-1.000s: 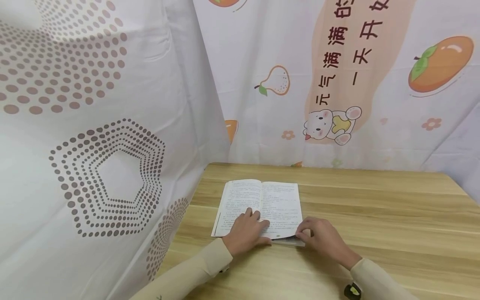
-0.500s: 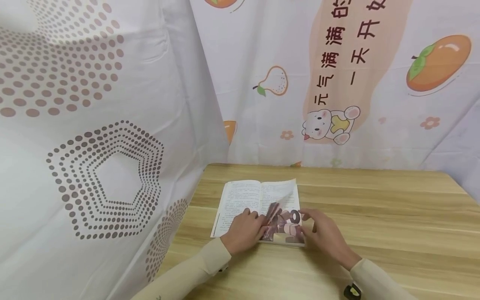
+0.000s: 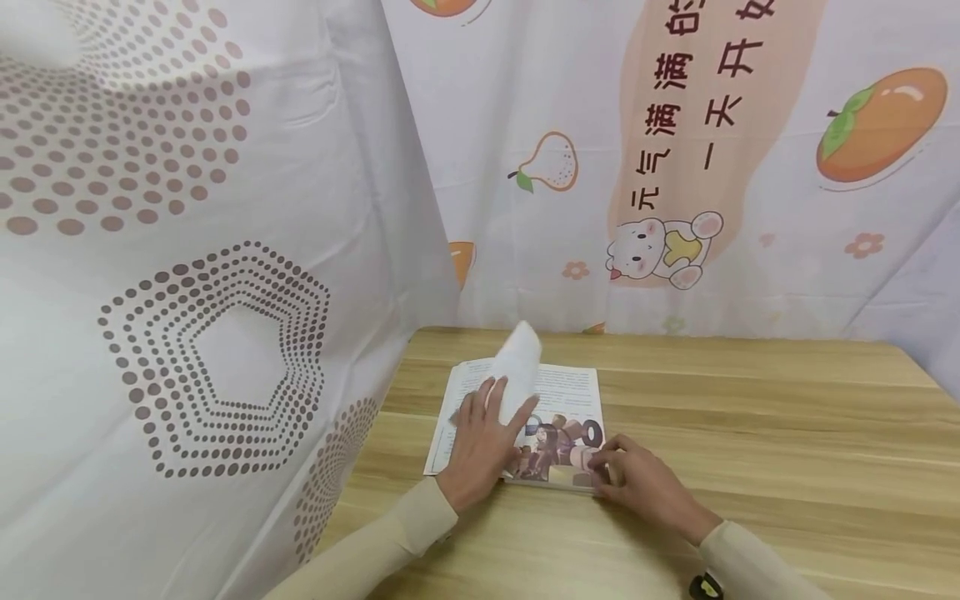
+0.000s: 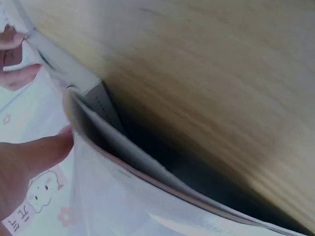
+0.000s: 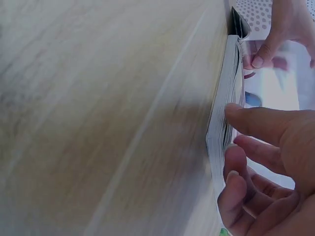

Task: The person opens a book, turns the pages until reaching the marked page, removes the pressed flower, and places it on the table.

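An open book point(image 3: 570, 382) lies on the wooden table, printed text above a coloured illustration point(image 3: 557, 450) on its right page. With spread, straight fingers, my left hand point(image 3: 478, 442) presses a white leaf point(image 3: 517, 371) that stands curled up over the left page. At the lower right corner my right hand point(image 3: 647, 485) has its fingers curled at the book's edge. In the right wrist view, the thumb point(image 5: 251, 120) meets the page edges and the index finger reaches over the page. The left wrist view shows the book's lower edge point(image 4: 101, 96) and bent covers or leaves around a dark gap.
The wooden table point(image 3: 765, 417) extends to the right of the book. A white curtain with dotted patterns point(image 3: 247, 358) hangs on the left, and a fruit-printed curtain point(image 3: 555, 225) stands behind the table. A dark object point(image 3: 705, 586) is on the right wrist.
The right page has been lifted and swung leftward, uncovering the illustration. My left hand has spread its fingers and moved up over the turned leaf; my right hand stays by the corner.
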A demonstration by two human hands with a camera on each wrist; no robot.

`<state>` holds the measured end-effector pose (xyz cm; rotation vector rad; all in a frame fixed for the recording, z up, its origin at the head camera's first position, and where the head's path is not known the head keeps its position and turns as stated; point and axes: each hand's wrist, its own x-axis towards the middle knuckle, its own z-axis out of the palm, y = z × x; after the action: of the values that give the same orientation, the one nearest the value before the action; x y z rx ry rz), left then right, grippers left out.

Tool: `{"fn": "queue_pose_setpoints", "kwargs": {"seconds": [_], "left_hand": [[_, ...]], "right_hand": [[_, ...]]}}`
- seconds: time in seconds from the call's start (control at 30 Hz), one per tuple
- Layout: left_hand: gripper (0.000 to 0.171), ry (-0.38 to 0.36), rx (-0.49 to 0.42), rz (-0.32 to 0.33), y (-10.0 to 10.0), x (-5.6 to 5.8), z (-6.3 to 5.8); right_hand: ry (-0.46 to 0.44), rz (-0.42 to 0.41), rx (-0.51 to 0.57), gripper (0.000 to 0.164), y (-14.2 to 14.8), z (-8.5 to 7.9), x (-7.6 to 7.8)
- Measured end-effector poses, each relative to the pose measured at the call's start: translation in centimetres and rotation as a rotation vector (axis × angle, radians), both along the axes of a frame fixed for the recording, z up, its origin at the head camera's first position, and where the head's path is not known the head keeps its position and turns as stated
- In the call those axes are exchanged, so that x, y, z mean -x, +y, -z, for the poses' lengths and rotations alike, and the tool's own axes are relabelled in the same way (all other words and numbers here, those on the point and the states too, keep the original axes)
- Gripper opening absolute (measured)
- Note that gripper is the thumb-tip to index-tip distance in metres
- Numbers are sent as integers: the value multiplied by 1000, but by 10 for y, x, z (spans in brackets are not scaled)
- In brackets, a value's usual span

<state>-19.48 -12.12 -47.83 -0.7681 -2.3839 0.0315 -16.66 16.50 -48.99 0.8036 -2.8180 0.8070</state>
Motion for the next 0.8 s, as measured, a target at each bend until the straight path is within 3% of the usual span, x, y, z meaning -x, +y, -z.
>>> {"fn": "queue_pose_setpoints", "kwargs": {"seconds": [0.2, 0.43, 0.53, 0.67, 0.8], "left_hand": [[42, -98, 106, 2, -2, -1, 1], [6, -258, 116, 64, -1, -2, 4], [6, -294, 110, 80, 1, -3, 5], [25, -304, 138, 78, 5, -7, 5], [39, -308, 165, 71, 7, -8, 6]], "right_hand": [[44, -12, -30, 15, 0, 1, 0], [128, -53, -36, 6, 0, -2, 1], [212, -62, -63, 8, 0, -2, 1], [323, -53, -96, 12, -1, 1, 1], [369, -48, -119, 13, -2, 3, 1]]}}
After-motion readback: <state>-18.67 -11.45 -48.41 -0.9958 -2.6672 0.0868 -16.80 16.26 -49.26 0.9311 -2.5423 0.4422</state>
